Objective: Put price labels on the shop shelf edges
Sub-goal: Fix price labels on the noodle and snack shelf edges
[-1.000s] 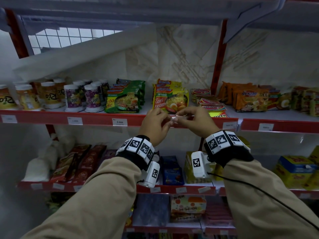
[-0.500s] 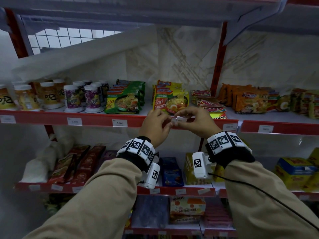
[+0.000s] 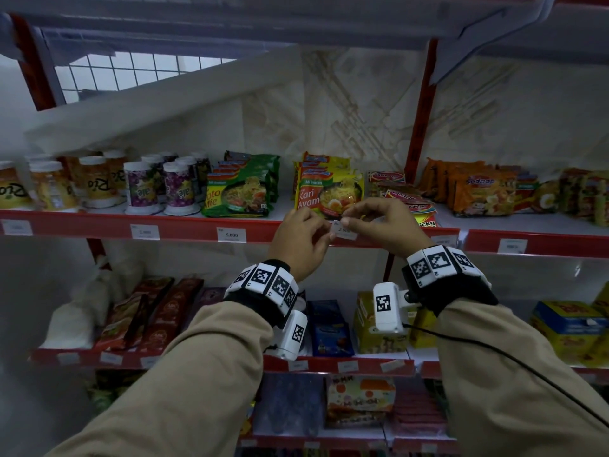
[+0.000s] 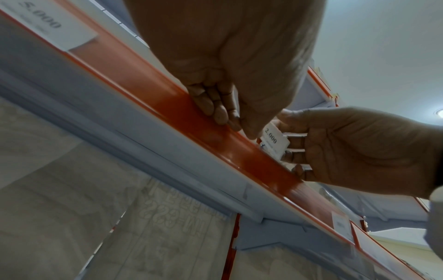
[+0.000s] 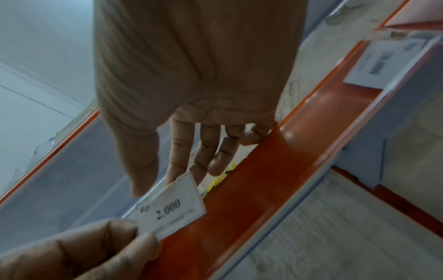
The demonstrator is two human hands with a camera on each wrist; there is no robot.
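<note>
Label: a small white price label printed "Rp 2.000", held at the red shelf edge just below the yellow "Kari Ayam" noodle packs. In my right wrist view the label sits at the upper lip of the red strip; I cannot tell whether it is already seated in it.

Left hand: my left hand pinches the label's left end. In the right wrist view my left fingers are curled, with thumb and forefinger closed on the label's corner.

Right hand: my right hand grasps the label's right end, thumb in front and fingers curled behind the card, as the left wrist view shows.

Shelf edge: the red strip runs the whole width of the shelf; my left fingers lie against it in the left wrist view.

Other labels: one reading "5.000" is fixed on the edge to the left, below the green noodle packs; another sits further left under the white-capped cups.

Sleeves: tan sleeves with marker-covered wristbands on both arms.
</note>
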